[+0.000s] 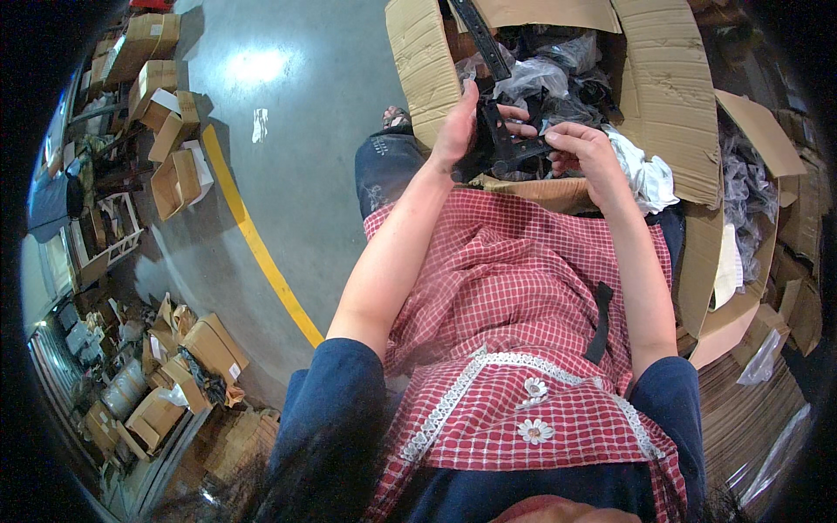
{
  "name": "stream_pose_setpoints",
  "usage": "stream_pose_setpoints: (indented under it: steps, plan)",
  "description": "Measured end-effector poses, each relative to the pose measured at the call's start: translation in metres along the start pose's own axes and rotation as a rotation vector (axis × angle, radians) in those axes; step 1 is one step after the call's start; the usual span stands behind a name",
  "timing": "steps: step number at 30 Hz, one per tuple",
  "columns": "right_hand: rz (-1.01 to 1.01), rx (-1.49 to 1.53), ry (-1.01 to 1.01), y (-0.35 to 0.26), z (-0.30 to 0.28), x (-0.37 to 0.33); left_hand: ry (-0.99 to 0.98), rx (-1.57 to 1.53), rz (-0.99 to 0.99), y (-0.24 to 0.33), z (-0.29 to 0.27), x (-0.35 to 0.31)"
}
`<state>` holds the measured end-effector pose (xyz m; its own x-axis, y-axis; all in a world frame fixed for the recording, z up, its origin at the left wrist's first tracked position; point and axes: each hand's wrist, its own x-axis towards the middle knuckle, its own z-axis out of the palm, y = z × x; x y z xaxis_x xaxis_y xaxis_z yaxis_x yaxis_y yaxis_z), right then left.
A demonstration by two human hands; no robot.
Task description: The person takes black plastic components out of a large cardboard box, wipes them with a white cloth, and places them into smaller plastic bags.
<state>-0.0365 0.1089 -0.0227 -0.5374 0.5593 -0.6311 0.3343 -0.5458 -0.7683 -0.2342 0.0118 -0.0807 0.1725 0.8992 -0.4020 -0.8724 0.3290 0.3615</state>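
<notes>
Over an open cardboard box [667, 83], my left hand [459, 131] is wrapped round a black bracket-like part [498, 139]. Its fingertips come out on the far side of the piece. A long slotted black bar [484, 39] rises above that hand; whether the two are joined I cannot tell. My right hand [586, 157] pinches the right end of the bracket-like part between thumb and fingers. Inside the box, beyond both hands, lie dark parts wrapped in clear plastic bags [545, 78]. A white cloth or bag [641, 170] hangs by the box's near right edge.
To the right stands another open carton [728, 322] with bagged items. Flattened cardboard [758, 418] lies at the lower right. On the left, a yellow floor line [253, 235] runs past small open boxes [179, 179] and more piled cartons [214, 344]. A red checked apron [514, 296] covers my lap.
</notes>
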Motion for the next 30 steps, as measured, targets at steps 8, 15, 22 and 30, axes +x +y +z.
stream_pose_setpoints:
  steps: [8,15,22,30]
  plan:
    - [-0.037,-0.163,-0.131,-0.018,-0.013,0.004,-0.009,0.025,-0.139,-0.006,-0.016,0.006]
    - [0.018,-0.321,-0.356,-0.043,0.020,0.017,0.026,0.049,-0.247,-0.010,0.003,-0.002]
    - [-0.085,-0.265,-0.289,-0.020,0.010,0.026,0.164,0.117,-0.135,-0.018,-0.019,0.004]
    - [-0.071,-0.014,-0.129,-0.007,-0.014,0.018,0.111,0.235,-0.142,-0.013,-0.012,0.004]
